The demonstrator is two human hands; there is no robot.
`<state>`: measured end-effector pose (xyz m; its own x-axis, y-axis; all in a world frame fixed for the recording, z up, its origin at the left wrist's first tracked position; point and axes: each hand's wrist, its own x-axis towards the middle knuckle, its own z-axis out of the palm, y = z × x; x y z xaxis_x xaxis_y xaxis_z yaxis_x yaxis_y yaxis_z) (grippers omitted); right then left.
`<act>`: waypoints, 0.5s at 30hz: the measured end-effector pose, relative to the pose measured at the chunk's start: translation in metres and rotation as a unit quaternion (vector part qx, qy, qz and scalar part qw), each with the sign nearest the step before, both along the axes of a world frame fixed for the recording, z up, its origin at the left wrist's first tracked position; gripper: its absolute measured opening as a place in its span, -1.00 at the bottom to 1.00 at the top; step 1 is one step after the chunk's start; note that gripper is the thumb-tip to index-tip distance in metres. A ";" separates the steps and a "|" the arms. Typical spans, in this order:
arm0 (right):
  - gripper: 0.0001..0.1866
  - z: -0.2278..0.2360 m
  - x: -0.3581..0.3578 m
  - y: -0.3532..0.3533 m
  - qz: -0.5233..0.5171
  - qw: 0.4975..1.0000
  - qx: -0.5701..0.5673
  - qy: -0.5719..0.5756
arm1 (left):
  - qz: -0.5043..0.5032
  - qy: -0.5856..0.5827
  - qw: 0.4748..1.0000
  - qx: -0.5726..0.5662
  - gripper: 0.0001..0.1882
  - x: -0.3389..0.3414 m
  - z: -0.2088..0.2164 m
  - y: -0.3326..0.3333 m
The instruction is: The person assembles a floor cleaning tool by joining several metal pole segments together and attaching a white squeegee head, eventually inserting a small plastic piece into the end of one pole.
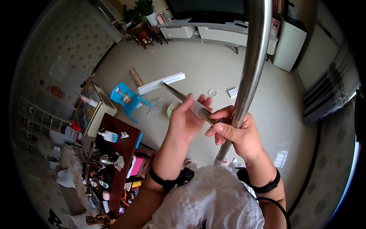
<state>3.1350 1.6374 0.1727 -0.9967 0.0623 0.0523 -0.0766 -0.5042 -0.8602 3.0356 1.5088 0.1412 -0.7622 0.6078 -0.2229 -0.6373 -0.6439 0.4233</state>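
Observation:
A thick shiny metal pole [251,57] rises from near my feet past the top of the picture. My right hand [240,133] is closed around it, the thumb lying across at the spot where a thinner metal tube [175,91] meets the pole. That tube slants away to the upper left. A whitish, translucent sleeve or wrap [198,109] covers part of it near my hands. My left hand [187,118] is beside this wrap, palm toward the tube, thumb and fingers apart and slightly blurred. Whether its fingers touch the tube is hard to see.
On the floor are a long white block [161,83], a brown roll [136,77], a blue chair [129,100] with a spray bottle, a white ring [212,93] and a small white grid-like piece [233,92]. A cluttered dark red table [124,129] stands left. A TV cabinet [217,34] is ahead.

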 end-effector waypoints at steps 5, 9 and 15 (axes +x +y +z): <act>-0.63 -0.015 -0.001 0.002 -0.064 0.998 -0.022 0.010 | -0.021 -0.005 1.000 -0.009 -0.62 0.016 0.002 0.010; -0.57 -0.011 -0.001 0.015 -0.016 1.000 -0.018 0.002 | -0.012 0.026 0.999 -0.035 -0.28 0.025 0.003 0.011; -0.50 -0.030 -0.002 0.026 0.070 0.997 -0.033 -0.012 | 0.008 0.081 0.996 -0.037 -0.05 0.027 0.001 0.012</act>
